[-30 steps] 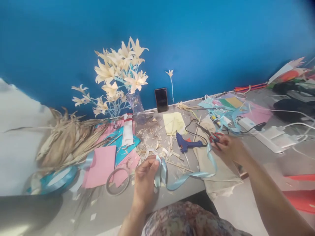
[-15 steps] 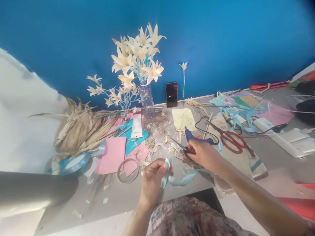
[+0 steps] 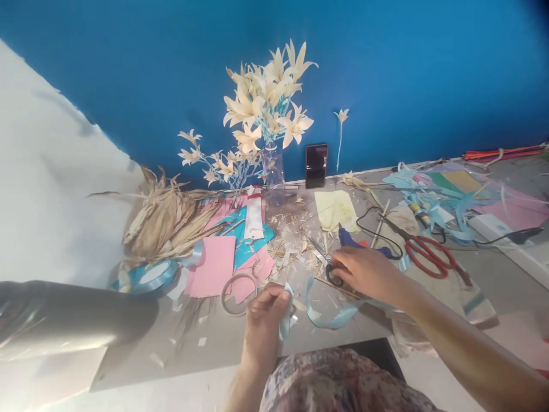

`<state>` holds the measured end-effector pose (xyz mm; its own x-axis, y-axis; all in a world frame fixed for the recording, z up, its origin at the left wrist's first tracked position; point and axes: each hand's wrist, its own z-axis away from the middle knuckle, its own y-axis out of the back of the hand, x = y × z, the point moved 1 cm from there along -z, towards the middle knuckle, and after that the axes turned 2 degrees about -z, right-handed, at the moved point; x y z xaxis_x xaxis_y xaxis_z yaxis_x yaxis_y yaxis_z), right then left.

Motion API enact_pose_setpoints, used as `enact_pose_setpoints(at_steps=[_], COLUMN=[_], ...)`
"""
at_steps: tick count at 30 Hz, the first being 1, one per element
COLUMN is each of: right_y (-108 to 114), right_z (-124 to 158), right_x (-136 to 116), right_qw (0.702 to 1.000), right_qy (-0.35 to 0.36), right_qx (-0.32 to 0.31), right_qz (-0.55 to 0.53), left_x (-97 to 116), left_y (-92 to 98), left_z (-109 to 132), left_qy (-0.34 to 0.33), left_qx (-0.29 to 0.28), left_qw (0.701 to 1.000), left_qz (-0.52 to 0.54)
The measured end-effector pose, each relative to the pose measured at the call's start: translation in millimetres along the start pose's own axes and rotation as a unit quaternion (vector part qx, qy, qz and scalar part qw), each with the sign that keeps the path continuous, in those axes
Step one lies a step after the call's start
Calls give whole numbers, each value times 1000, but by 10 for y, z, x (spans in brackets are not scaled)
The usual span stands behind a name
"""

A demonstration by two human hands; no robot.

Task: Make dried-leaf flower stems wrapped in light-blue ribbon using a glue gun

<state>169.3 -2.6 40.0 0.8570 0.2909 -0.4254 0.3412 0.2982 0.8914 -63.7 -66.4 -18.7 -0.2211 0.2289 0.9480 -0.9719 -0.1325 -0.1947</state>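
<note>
Between the thumb and fingers of my left hand (image 3: pixel 266 309) is a short piece of light blue ribbon (image 3: pixel 286 320), hanging down. My right hand (image 3: pixel 364 270) has its fingers at the dark handles of the small scissors (image 3: pixel 333 276), whose blades point away and left, low over the table. A longer light blue ribbon strip (image 3: pixel 337 321) curls on the table between my hands, apart from the held piece. Beyond my right hand lies a blue glue gun (image 3: pixel 348 239). Just left of my left hand is a roll of tape (image 3: pixel 227 309).
Cream flowers (image 3: pixel 266 97) stand in a clear bottle (image 3: pixel 274 177) near a phone (image 3: pixel 316 166) against the blue wall. Dried husks (image 3: pixel 158 223), a ribbon spool (image 3: pixel 156 277) and pink sheets (image 3: pixel 217 266) lie left. Red-handled scissors (image 3: pixel 431 257) rest right. Scraps litter the middle.
The long ribbon strip has come apart from the piece in my left hand. My right hand has lowered the scissors toward the table. The view has swung left.
</note>
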Motion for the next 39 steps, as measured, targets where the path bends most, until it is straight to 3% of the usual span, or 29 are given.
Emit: enact_pose_setpoints(at_steps=[2, 6, 10, 13, 16, 18, 19, 21, 23, 25, 27, 29, 31, 33, 36, 39], right_y=[-33, -325, -548, -575, -554, -526, -500, -417, -292, -151, -28, 48, 65, 27, -96, -226], right_z=[75, 128, 66, 50, 79, 100, 105, 99, 60, -20, -139, -286, -437, -563, -668, -676], right_x=[-157, -458, -505, -417, -299, -215, -173, -94, -27, 21, 51, 65, 68, 67, 69, 71], right_qw=[988, 896, 809, 772, 746, 725, 717, 711, 717, 726, 737, 749, 757, 762, 760, 748], right_qy=[-3, -1, -45, -71, -89, -101, -104, -108, -108, -103, -92, -81, -77, -74, -73, -80], right_qx=[49, 13, 43, 60, 68, 60, 50, 23, 1, -11, -11, -13, -18, -19, -7, 0], right_qz=[-147, -443, -585, -629, -657, -678, -687, -694, -689, -680, -669, -657, -649, -643, -646, -659], left_x=[18, 96, 138, 151, 183, 223, 249, 289, 299, 287, 267, 252, 250, 263, 299, 328], left_y=[-73, -308, -465, -487, -434, -379, -354, -332, -336, -357, -384, -404, -406, -388, -335, -294], left_z=[-24, -54, -64, -93, -193, -304, -365, -485, -587, -659, -699, -716, -724, -733, -758, -788], left_qy=[20, 12, 19, 43, 32, -23, -73, -164, -187, -171, -161, -161, -167, -181, -183, -138], left_qx=[19, 30, 17, -24, -39, -25, -4, 11, 18, 17, 16, 17, 22, 38, 78, 96], left_qw=[999, 991, 988, 988, 998, 987, 962, 875, 780, 713, 679, 670, 680, 717, 822, 922], left_qz=[44, 133, 155, 146, 28, -158, -263, -455, -597, -680, -716, -725, -713, -672, -533, -349])
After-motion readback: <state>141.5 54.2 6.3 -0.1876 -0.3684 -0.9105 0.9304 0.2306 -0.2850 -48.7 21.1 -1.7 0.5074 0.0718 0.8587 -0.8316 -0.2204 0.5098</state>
